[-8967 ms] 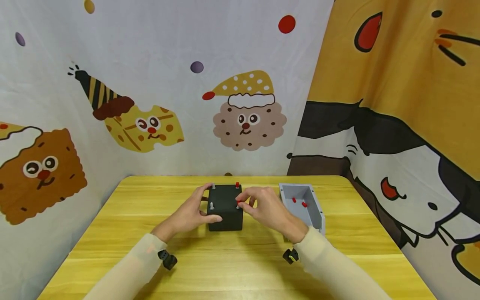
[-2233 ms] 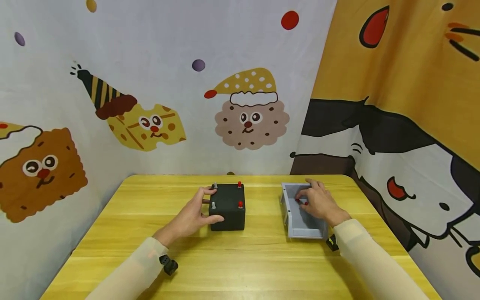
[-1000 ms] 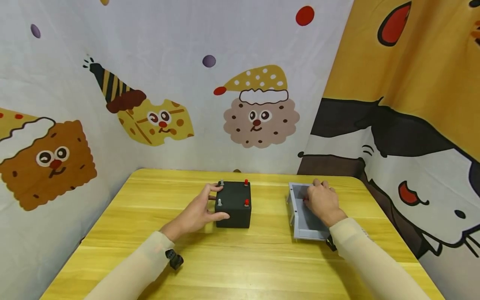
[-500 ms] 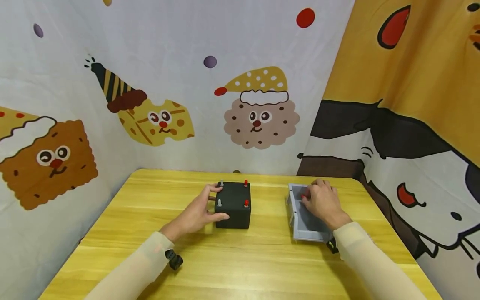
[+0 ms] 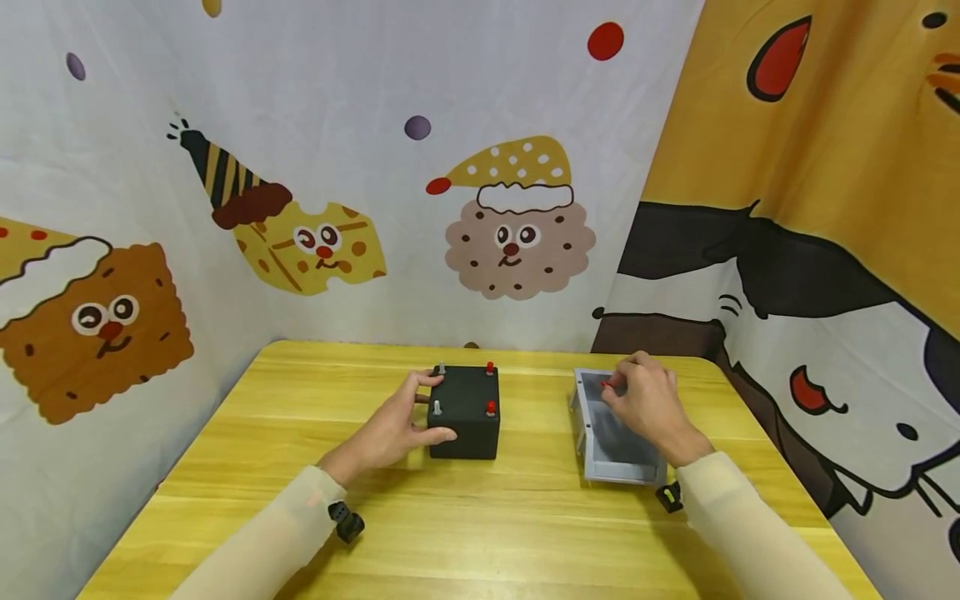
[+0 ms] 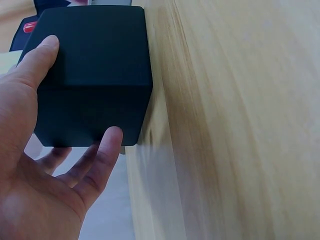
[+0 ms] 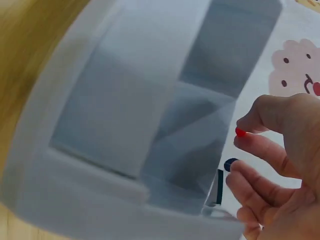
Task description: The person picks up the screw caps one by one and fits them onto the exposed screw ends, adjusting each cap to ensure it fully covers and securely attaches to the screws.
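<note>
A black box point(image 5: 467, 390) stands on the table with four-cornered posts on its top. Small red caps point(image 5: 491, 407) sit on the two right posts, while the two left posts point(image 5: 437, 407) are bare grey. My left hand point(image 5: 386, 429) holds the box from its left, thumb on the near face and fingers round the far side. Over the grey bin point(image 5: 588, 437), my right hand point(image 5: 651, 404) pinches another small red cap point(image 7: 240, 132) between thumb and index finger. The hand hides part of the bin's inside.
The bin stands on short legs to the right of the box, on a yellow wooden table point(image 5: 450, 525). Printed cloth curtains point(image 5: 337, 125) hang close behind the table and along its right side. A small black camera point(image 5: 347, 522) is worn at each wrist.
Nine seconds ago my right hand was at the box's near right post with a red cap. It since moved into the bin, and now lifts slightly with another cap. My left hand stays on the box.
</note>
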{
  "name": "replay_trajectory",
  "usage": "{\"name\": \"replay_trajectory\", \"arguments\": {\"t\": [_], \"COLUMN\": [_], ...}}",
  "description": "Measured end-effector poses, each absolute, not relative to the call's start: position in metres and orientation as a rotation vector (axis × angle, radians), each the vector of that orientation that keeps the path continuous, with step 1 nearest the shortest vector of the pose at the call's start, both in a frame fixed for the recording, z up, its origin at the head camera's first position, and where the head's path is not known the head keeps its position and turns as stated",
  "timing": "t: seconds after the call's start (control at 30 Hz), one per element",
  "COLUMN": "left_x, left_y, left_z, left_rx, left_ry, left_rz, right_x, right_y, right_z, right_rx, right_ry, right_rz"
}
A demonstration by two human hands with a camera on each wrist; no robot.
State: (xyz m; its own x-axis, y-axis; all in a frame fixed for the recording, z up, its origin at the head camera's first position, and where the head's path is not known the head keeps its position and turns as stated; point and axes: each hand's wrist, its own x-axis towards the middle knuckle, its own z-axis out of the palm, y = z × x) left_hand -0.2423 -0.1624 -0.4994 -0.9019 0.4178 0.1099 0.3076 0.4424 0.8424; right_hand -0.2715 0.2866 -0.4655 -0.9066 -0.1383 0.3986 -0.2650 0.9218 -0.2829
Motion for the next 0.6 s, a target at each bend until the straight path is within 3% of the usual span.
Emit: {"name": "replay_trajectory", "arguments": {"t": [0.6], "left_x": [-0.242], "left_y": [-0.164], "left_z": [-0.497], "left_rx": [0.661], "left_ry": [2.585], "left_rz": [1.444], "right_x": [-0.259], "right_y": [0.269], "right_z": [-0.453], "right_rx": [0.384], "right_ry": [-2.703], "right_rz": [0.731]}}
